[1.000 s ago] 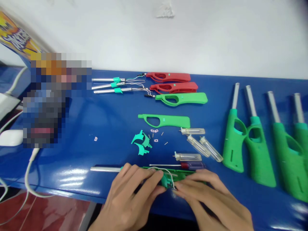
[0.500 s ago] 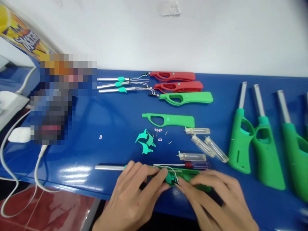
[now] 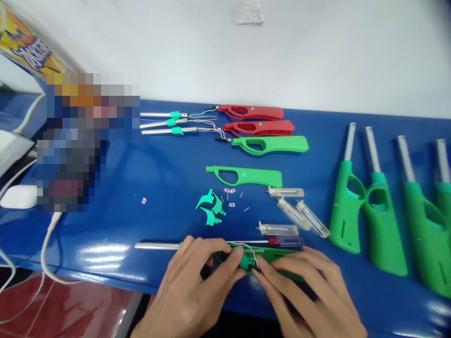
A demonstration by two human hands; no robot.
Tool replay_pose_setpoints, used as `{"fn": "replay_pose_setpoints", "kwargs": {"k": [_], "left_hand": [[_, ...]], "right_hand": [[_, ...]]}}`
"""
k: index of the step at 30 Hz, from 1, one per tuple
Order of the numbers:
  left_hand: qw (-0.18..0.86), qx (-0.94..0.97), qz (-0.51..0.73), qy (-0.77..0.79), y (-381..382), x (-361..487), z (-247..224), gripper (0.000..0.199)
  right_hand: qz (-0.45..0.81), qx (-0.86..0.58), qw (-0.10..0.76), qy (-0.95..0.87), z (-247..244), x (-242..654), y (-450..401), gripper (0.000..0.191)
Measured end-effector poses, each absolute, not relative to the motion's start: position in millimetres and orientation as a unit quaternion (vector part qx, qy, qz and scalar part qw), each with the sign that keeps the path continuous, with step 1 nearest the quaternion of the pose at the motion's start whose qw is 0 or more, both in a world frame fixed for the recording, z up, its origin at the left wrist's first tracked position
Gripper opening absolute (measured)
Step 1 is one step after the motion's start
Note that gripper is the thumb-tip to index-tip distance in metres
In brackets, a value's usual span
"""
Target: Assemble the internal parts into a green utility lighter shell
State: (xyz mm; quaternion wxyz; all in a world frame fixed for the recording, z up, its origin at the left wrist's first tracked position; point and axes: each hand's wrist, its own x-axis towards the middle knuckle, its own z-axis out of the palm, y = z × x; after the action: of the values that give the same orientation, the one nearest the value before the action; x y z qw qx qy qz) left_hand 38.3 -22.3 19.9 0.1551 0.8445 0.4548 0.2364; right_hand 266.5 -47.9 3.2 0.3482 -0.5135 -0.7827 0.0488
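Near the table's front edge lies an opened green lighter casing [image 3: 278, 254], with a metal barrel [image 3: 157, 245] pointing left and a white wire [image 3: 251, 250] looping over it. My left hand [image 3: 200, 277] is closed, its thumb and finger pinching a teal trigger [image 3: 245, 261] at the casing. My right hand [image 3: 299, 281] is closed too, fingertips against the trigger's right end and the wire, other fingers on the casing's right part. Whatever its fingertips pinch is too small to make out. A screwdriver [image 3: 285, 241] lies just behind the casing.
Teal triggers [image 3: 211, 209], small screws and clear fuel tanks [image 3: 295, 213] lie behind my hands. Red casings [image 3: 259, 127] and green casings [image 3: 260, 176] sit farther back with wired barrels [image 3: 169, 132]. Several whole green lighters [image 3: 347, 206] stand right. A white cable [image 3: 47, 244] runs left.
The view has shifted slightly, so most things appear a little farther left. Both hands stay at the casing, with the trigger and wire in nearly the same place.
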Motion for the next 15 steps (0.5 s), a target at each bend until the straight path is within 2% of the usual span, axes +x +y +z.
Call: {"fn": "replay_pose_setpoints", "kwargs": {"k": [7,11,15], "left_hand": [[0.154,0.838,0.269,0.450,-29.0,36.9,17.5,0.029],[0.157,0.815,0.324,0.454,-22.0,34.3,25.8,0.035],[0.102,0.797,0.301,0.514,3.0,29.3,36.7,0.038]], "right_hand": [[0.048,-0.571,0.429,-0.698,7.1,254.0,-50.1,0.027],[0.050,-0.580,0.476,-0.659,9.8,246.3,-48.5,0.028],[0.054,-0.570,0.494,-0.655,10.4,248.2,-45.8,0.027]]}}
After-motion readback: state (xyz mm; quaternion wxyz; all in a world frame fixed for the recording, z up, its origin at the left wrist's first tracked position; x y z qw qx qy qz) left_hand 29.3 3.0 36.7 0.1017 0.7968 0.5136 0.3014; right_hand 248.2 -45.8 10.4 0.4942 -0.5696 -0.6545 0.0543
